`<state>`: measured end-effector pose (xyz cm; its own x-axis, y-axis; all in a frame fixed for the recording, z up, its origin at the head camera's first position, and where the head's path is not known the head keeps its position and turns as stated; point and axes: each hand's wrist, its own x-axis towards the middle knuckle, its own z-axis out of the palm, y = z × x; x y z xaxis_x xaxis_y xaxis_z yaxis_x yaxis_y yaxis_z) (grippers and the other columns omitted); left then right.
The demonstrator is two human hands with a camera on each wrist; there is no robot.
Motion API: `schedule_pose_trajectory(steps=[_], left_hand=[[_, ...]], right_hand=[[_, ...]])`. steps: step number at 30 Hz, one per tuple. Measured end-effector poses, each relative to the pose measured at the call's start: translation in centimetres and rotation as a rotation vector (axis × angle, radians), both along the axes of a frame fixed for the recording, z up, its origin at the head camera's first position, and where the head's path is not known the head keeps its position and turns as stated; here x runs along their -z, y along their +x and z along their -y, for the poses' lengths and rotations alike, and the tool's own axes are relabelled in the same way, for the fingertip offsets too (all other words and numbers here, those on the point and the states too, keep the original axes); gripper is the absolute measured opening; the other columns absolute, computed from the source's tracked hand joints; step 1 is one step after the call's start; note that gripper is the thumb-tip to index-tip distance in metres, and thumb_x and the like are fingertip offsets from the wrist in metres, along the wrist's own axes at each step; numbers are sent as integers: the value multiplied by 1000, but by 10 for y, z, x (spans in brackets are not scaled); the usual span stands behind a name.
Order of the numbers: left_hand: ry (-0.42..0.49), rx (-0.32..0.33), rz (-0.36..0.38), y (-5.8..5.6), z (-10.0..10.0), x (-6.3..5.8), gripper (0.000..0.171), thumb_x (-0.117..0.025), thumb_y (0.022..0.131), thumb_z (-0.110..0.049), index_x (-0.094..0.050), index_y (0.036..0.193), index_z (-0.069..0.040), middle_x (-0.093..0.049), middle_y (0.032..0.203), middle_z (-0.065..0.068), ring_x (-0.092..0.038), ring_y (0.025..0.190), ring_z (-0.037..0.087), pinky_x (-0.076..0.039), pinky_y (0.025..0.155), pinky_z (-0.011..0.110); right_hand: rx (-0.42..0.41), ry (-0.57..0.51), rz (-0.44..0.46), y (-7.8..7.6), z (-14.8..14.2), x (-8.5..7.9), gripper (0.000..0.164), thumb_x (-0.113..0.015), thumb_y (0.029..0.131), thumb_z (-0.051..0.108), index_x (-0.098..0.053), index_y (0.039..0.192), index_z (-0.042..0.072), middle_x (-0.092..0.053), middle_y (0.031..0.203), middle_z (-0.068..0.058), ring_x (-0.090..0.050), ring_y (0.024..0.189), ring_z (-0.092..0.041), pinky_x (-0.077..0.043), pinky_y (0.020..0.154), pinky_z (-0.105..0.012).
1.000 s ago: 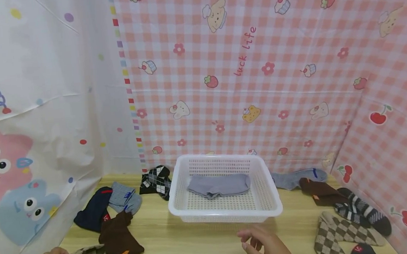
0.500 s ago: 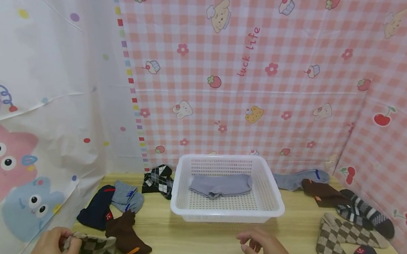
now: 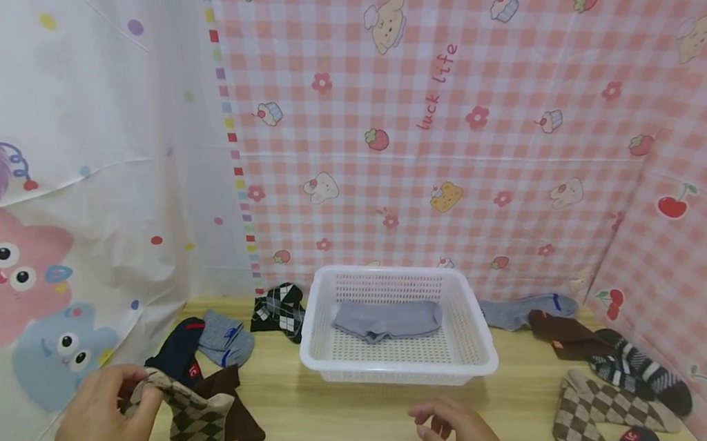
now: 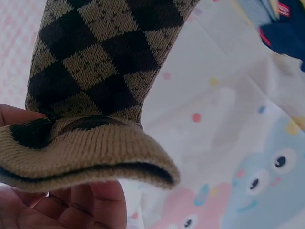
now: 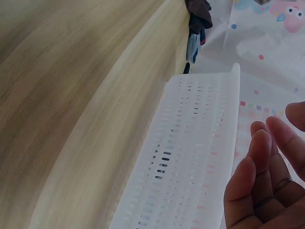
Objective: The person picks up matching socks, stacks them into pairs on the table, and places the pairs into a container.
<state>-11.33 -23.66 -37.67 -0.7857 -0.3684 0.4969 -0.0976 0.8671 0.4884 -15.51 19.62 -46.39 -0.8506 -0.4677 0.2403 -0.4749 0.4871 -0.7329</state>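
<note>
My left hand pinches a beige and dark brown checkered sock by its ribbed cuff; in the left wrist view the sock hangs from thumb and fingers. Its lower part overlaps a brown sock in the head view. Near the front of a white perforated basket, my right hand hovers with loosely bent fingers and holds nothing. A folded lavender-grey sock lies inside the basket. At the right, another checkered sock rests on the wooden table.
Behind the left hand lie a navy sock, a grey sock and a black argyle sock. On the right are a grey sock, a brown sock and a black patterned sock. Patterned cloth walls enclose the table.
My left hand has lifted the checkered sock up and to the right, so it now hangs in front of the brown sock. The right hand has stayed nearly still.
</note>
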Motion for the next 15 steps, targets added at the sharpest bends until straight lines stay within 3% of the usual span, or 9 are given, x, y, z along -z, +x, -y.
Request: schedule_pose_trajectory(steps=[6, 15], left_hand=[[4, 63, -104, -2, -19, -10, 8, -63, 83, -13, -64, 91, -12, -58, 87, 2, -45, 75, 6, -35, 62, 23], [2, 186, -148, -5, -56, -30, 7, -64, 86, -14, -64, 93, -16, -58, 90, 1, -49, 80, 13, -38, 66, 23]], right_hand=[[-8, -1, 18, 1, 1, 1, 21, -58, 97, 26, -67, 111, 14, -65, 96, -3, -52, 79, 7, -49, 64, -19], [-45, -34, -84, 2, 7, 7, 18, -61, 95, 18, -67, 111, 13, -63, 93, 2, -50, 78, 8, -48, 62, -19]])
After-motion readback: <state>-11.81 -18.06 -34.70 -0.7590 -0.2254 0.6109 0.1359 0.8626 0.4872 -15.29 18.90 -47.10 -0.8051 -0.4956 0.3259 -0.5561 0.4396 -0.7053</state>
